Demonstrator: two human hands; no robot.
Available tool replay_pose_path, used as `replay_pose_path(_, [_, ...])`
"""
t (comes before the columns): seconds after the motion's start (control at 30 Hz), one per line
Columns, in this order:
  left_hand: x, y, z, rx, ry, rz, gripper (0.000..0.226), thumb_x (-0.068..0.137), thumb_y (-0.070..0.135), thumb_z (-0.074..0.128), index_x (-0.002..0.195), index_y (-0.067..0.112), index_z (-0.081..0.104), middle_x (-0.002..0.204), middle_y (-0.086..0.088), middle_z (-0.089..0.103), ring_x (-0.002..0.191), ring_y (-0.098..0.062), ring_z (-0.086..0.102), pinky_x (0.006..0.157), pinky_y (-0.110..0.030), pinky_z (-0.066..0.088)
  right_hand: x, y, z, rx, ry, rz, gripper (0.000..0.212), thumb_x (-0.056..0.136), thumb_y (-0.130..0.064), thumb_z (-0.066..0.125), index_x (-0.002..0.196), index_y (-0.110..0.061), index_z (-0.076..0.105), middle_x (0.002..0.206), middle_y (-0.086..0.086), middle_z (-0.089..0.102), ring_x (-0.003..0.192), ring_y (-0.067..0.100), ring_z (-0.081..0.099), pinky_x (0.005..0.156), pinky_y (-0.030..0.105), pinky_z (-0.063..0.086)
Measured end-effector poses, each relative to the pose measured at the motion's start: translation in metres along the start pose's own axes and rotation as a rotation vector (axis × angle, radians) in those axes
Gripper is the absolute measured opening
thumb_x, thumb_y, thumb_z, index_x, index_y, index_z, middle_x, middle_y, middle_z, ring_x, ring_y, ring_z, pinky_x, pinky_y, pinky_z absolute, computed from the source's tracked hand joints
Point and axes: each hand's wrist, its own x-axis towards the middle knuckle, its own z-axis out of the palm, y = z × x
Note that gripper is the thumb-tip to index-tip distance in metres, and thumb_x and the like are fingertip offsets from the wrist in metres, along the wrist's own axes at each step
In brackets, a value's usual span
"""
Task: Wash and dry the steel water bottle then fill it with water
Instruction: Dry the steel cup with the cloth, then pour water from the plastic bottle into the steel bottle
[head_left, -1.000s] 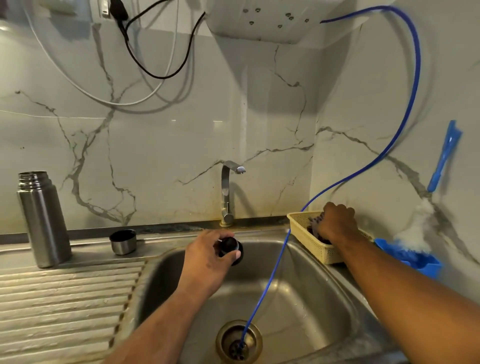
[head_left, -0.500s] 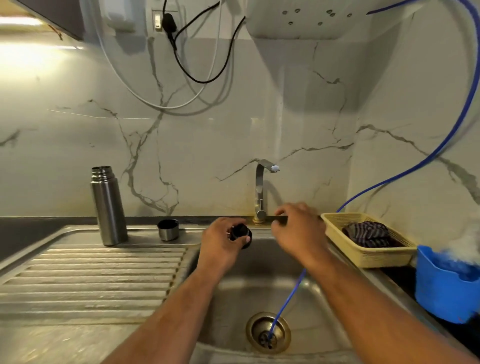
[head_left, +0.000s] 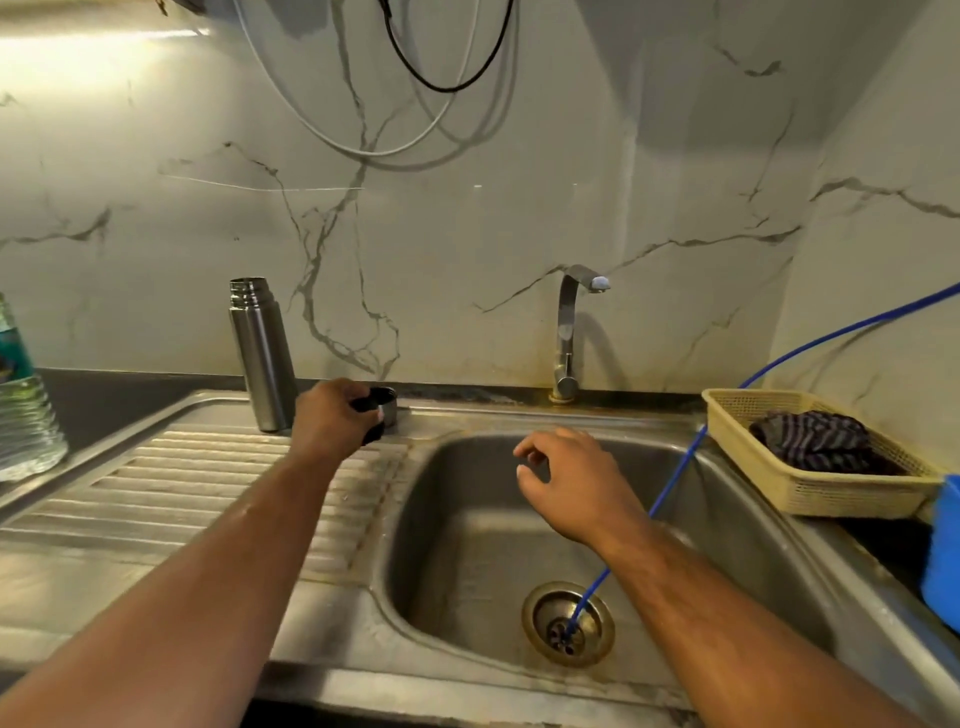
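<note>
Gripping the stopper (head_left: 365, 404), your left hand (head_left: 332, 418) has swung from sink (head_left: 457, 519) to cup (head_left: 389, 402), centre-left, likely parking it; right hand (head_left: 569, 480) loosely spread.

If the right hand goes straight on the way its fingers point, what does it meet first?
Probably the left hand, which grips a black cap by the steel cup; depth is unclear, so perhaps the sink rim first.

Two hands showed: the left hand (head_left: 332, 418) at centre left, the right hand (head_left: 571, 483) at centre. There was one steel bottle (head_left: 262, 358), one steel cup (head_left: 390, 408), one black stopper (head_left: 363, 404), one tap (head_left: 569, 332), one sink (head_left: 467, 525) with one drain (head_left: 545, 623), one blue tube (head_left: 675, 483), one basket (head_left: 831, 493) at right with one striped cloth (head_left: 810, 439), and one plastic bottle (head_left: 23, 415) at the left edge.
</note>
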Motion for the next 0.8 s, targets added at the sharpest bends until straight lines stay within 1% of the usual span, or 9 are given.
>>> replay_pose_path(0.1, [0.008, -0.015, -0.001, 0.072, 0.023, -0.009, 0.029, 0.084, 0.015, 0.082, 0.111, 0.008, 0.076, 0.108, -0.012, 0.075, 0.093, -0.021, 0.064, 0.082, -0.027, 0.045, 0.001, -0.002, 0.001, 0.005, -0.026, -0.014, 0.024, 0.099, -0.038, 0.058, 0.121, -0.031, 0.064, 0.114, -0.01, 0.06, 0.11, 0.008, 0.052, 0.099, 0.036, 0.048])
replay_pose_path(0.2, [0.015, -0.029, 0.0, 0.078, 0.014, -0.027, 0.037, 0.081, 0.018, 0.085, 0.114, 0.005, 0.074, 0.112, -0.014, 0.074, 0.106, -0.029, 0.067, 0.096, -0.035, 0.05, 0.002, 0.0, 0.002, 0.003, -0.031, -0.012, 0.022, 0.099, -0.037, 0.058, 0.119, -0.03, 0.064, 0.111, -0.01, 0.059, 0.108, 0.008, 0.052, 0.097, 0.036, 0.049])
replay_pose_path(0.27, [0.016, -0.036, 0.0, 0.067, -0.006, -0.032, 0.04, 0.079, 0.02, 0.087, 0.115, 0.006, 0.075, 0.114, -0.012, 0.074, 0.108, -0.028, 0.067, 0.101, -0.038, 0.05, 0.002, 0.002, 0.002, 0.006, -0.029, -0.011, 0.021, 0.099, -0.037, 0.058, 0.117, -0.03, 0.065, 0.11, -0.011, 0.059, 0.107, 0.008, 0.052, 0.096, 0.036, 0.05])
replay_pose_path(0.4, [0.012, -0.045, -0.002, -0.025, -0.036, -0.013, 0.04, 0.076, 0.021, 0.09, 0.113, 0.014, 0.077, 0.106, -0.005, 0.076, 0.102, -0.022, 0.07, 0.099, -0.037, 0.053, 0.001, 0.002, 0.003, 0.015, -0.047, -0.017, 0.018, 0.098, -0.036, 0.058, 0.113, -0.029, 0.067, 0.109, -0.009, 0.06, 0.103, 0.007, 0.054, 0.093, 0.035, 0.053])
replay_pose_path(0.47, [0.007, -0.047, -0.006, -0.061, -0.035, -0.001, 0.04, 0.076, 0.022, 0.09, 0.114, 0.017, 0.077, 0.104, -0.002, 0.075, 0.099, -0.019, 0.068, 0.097, -0.032, 0.051, 0.001, 0.002, 0.003, 0.018, -0.048, -0.02, 0.017, 0.099, -0.036, 0.059, 0.112, -0.029, 0.067, 0.108, -0.009, 0.06, 0.101, 0.006, 0.055, 0.091, 0.032, 0.054])
replay_pose_path(0.53, [0.001, -0.046, -0.009, -0.114, -0.029, -0.013, 0.04, 0.077, 0.021, 0.089, 0.115, 0.017, 0.076, 0.106, -0.004, 0.073, 0.099, -0.018, 0.065, 0.094, -0.027, 0.046, 0.0, 0.003, 0.005, 0.021, -0.054, -0.018, 0.016, 0.099, -0.036, 0.059, 0.111, -0.03, 0.067, 0.107, -0.01, 0.059, 0.099, 0.006, 0.055, 0.089, 0.029, 0.053])
replay_pose_path(0.67, [-0.015, -0.029, -0.017, -0.158, 0.025, -0.012, 0.042, 0.079, 0.02, 0.087, 0.118, 0.014, 0.073, 0.105, -0.005, 0.069, 0.1, -0.018, 0.061, 0.091, -0.027, 0.045, 0.0, 0.006, 0.004, 0.025, -0.046, -0.013, 0.015, 0.099, -0.036, 0.059, 0.111, -0.031, 0.067, 0.107, -0.012, 0.06, 0.095, 0.003, 0.057, 0.088, 0.024, 0.053])
replay_pose_path(0.73, [-0.032, -0.012, -0.022, -0.185, 0.0, 0.024, 0.04, 0.082, 0.017, 0.085, 0.12, 0.012, 0.072, 0.102, -0.003, 0.067, 0.096, -0.017, 0.063, 0.089, -0.027, 0.047, 0.0, 0.007, 0.001, 0.032, -0.032, -0.011, 0.014, 0.098, -0.035, 0.06, 0.11, -0.033, 0.067, 0.107, -0.013, 0.061, 0.095, 0.001, 0.057, 0.086, 0.021, 0.051])
replay_pose_path(0.8, [-0.054, 0.0, -0.026, -0.171, -0.038, 0.116, 0.036, 0.084, 0.02, 0.083, 0.118, 0.015, 0.072, 0.105, 0.0, 0.069, 0.096, -0.016, 0.067, 0.088, -0.027, 0.05, -0.003, 0.007, -0.002, 0.042, -0.014, -0.007, 0.015, 0.098, -0.035, 0.06, 0.111, -0.035, 0.066, 0.108, -0.014, 0.061, 0.097, 0.0, 0.057, 0.085, 0.018, 0.048])
